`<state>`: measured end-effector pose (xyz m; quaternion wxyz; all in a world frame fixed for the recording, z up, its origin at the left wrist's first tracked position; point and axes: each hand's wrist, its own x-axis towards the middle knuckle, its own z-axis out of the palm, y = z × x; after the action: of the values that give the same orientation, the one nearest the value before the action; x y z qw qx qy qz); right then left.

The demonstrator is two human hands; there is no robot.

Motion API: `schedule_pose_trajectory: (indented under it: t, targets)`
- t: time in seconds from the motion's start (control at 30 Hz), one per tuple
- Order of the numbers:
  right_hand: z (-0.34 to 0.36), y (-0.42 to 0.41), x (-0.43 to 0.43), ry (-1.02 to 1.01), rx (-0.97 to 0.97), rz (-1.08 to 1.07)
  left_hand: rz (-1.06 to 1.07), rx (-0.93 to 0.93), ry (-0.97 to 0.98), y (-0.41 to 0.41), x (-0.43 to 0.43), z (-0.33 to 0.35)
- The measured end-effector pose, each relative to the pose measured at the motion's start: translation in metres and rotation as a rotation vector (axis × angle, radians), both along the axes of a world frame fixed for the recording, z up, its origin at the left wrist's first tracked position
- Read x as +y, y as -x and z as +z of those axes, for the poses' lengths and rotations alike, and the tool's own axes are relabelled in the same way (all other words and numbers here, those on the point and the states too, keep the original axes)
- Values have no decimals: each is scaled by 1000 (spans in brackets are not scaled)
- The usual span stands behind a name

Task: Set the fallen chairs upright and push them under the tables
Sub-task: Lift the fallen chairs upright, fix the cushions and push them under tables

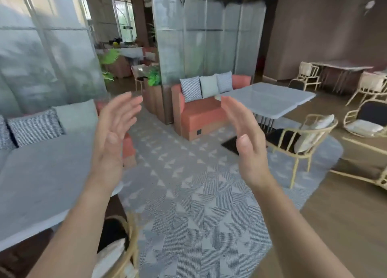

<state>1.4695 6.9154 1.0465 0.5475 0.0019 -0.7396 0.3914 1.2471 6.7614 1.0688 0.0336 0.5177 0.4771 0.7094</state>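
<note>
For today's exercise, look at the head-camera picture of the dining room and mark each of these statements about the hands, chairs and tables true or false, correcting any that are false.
1. Both hands are empty and open. True: the left hand and right hand hold nothing, palms facing each other.
2. A chair lies tipped over at the right edge. True: the fallen chair is on its side on the wooden floor.
3. The chair by the marble table stands upright. True: the upright chair stands beside the marble table.
4. The right hand grips a chair back. False: it touches nothing.
5. The sofa is green. False: the sofa is coral-orange with pillows.
</note>
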Motion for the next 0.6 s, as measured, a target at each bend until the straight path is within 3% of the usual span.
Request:
schedule_pose_trajectory:
  t: [0.1,0.37,0.6]
  targets:
    - [-4,-60,63,-13,20,-55,-87,120,-38,-53,73,-3]
    - [13,-216,223,-27,-19,-245,-297,77,-89,-185,279,4]
    - [-2,-302,360,18,35,-396,-479,118,-58,-264,453,-16]
